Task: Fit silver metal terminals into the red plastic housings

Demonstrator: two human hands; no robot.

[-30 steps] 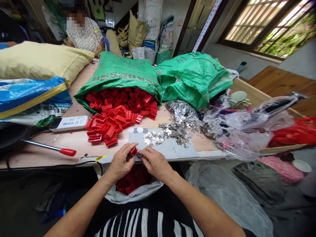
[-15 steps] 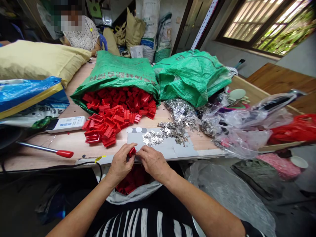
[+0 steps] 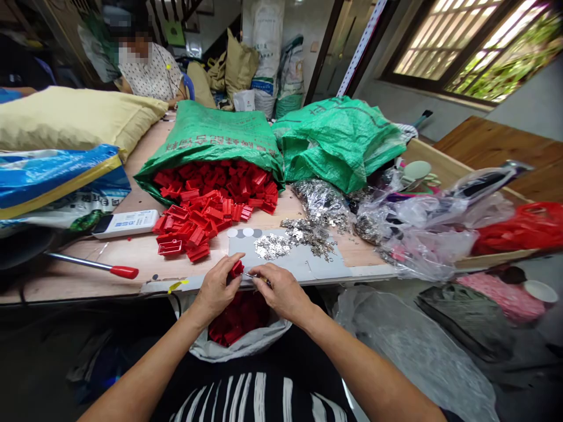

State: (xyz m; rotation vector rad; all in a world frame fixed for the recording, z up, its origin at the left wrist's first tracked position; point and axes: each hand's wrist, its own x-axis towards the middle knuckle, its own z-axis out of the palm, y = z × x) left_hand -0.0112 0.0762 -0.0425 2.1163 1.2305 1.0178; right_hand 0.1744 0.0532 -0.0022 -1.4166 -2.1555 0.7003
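Red plastic at the centre of my feed: the left hand (image 3: 220,285) has its grip closed on a small red plastic piece (image 3: 236,269), held just above the near edge of the worktop (image 3: 369,271). The right hand (image 3: 281,291) faces it, grip pinched on a slim metal tool (image 3: 248,275) whose shaft points left at the piece; from here I can't tell whether the tip touches it. Most of the tool is hidden by the fingers. Below both hands, a white bag (image 3: 246,350) in front of the striped top (image 3: 259,395) holds more red pieces (image 3: 235,321). Beyond the hands I log a grey sheet (image 3: 303,269) bearing a bright heap of flat silvery parts (image 3: 272,247), with a darker metal heap (image 3: 310,236) touching its right side and partly off the sheet. Farther back, loose red parts (image 3: 193,225) spill from a green woven sack (image 3: 222,129); a second green sack (image 3: 338,140) lies to its right, behind a clear bag of metal bits (image 3: 323,203). On the left I note a lever with a red handle (image 3: 124,272), a white box (image 3: 127,222) and a pale yellow sack (image 3: 83,120). Across the worktop sits another person in a dotted top (image 3: 152,76).
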